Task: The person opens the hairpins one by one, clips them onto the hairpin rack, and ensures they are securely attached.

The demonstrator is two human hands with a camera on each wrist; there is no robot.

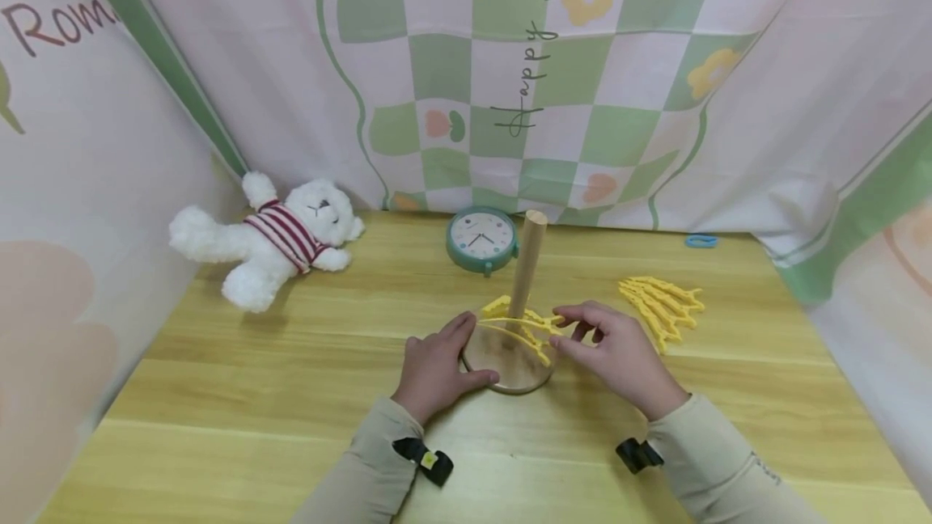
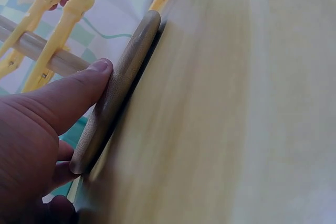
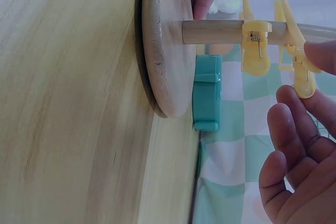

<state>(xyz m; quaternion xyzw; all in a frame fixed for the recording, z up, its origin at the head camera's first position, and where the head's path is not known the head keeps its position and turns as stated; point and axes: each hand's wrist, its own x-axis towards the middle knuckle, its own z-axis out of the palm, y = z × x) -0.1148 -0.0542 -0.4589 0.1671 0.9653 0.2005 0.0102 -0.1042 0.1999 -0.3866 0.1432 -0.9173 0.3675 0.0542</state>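
Note:
A wooden post (image 1: 528, 265) stands upright on a round wooden base (image 1: 502, 369). My left hand (image 1: 437, 366) grips the base's left rim; its thumb (image 2: 79, 90) presses there in the left wrist view. Between thumb and fingers, my right hand (image 1: 619, 354) pinches a yellow clothespin (image 3: 300, 61) by its handle end, its jaws at the post. Lower on the post sits another yellow clothespin (image 3: 256, 51), with its spring showing in the right wrist view. More yellow clothespin parts (image 1: 497, 305) show behind the post, partly hidden.
Several yellow clothespins (image 1: 662, 306) lie fanned out at the right. Behind the post lies a round teal clock (image 1: 482, 239). A white plush bear (image 1: 284, 237) lies at the back left, and a small blue clip (image 1: 701, 241) near the curtain (image 1: 495, 71).

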